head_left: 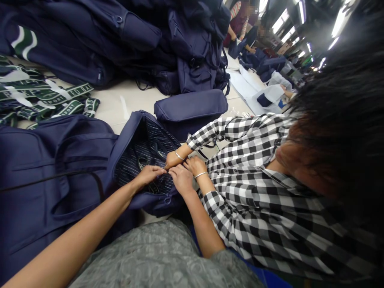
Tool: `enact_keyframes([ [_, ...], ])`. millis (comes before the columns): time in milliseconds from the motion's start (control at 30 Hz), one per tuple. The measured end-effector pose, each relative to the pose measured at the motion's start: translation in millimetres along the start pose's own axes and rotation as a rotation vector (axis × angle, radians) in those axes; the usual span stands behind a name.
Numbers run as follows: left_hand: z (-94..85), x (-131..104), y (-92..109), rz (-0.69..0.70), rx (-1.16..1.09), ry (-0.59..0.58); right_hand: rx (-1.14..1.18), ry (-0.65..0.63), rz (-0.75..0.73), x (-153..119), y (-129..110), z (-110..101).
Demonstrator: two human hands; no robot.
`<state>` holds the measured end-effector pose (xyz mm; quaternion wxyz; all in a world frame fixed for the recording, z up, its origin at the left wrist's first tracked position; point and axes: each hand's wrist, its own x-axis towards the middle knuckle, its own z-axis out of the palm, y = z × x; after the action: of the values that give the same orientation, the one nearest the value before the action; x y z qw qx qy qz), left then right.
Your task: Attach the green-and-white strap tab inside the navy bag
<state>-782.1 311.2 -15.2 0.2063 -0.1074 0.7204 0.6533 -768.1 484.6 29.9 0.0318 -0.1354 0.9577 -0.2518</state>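
An open navy bag (pixel 168 200) with a dark striped lining (pixel 129 160) lies on its side in front of me. My left hand (pixel 150 175) reaches over its opening, thumb and fingers pinched together. Close beside it, my right hand (pixel 181 179) is also pinched, its fingertips almost meeting the left ones. Whatever lies between my fingertips is too small to make out. A co-worker's hand (pixel 174 159) with a bangle touches the same spot from the right, and the co-worker's other hand (pixel 195 166) is next to my right hand. Inside the bag, a dark strap (pixel 144 161) shows partly.
Piled navy bags (pixel 192 52) fill the back of the pale table (pixel 120 102). Green and white lettered straps (pixel 45 94) lie at the left. Another navy bag (pixel 27 168) lies at near left. A co-worker in a checked shirt (pixel 246 172) leans in closely from the right.
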Motion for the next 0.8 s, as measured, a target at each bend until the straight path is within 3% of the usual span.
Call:
enact_keyframes([
  [233,-0.2,3,-6,-0.005,-0.048,-0.017,0.141,0.012,-0.012,16,1,15],
  [500,-0.9,-3,-7,-0.028,-0.189,-0.119,0.268,0.059,0.047,24,7,23],
  [800,-6.6,3,-10,-0.017,-0.227,0.071,0.259,0.027,0.032,37,27,15],
])
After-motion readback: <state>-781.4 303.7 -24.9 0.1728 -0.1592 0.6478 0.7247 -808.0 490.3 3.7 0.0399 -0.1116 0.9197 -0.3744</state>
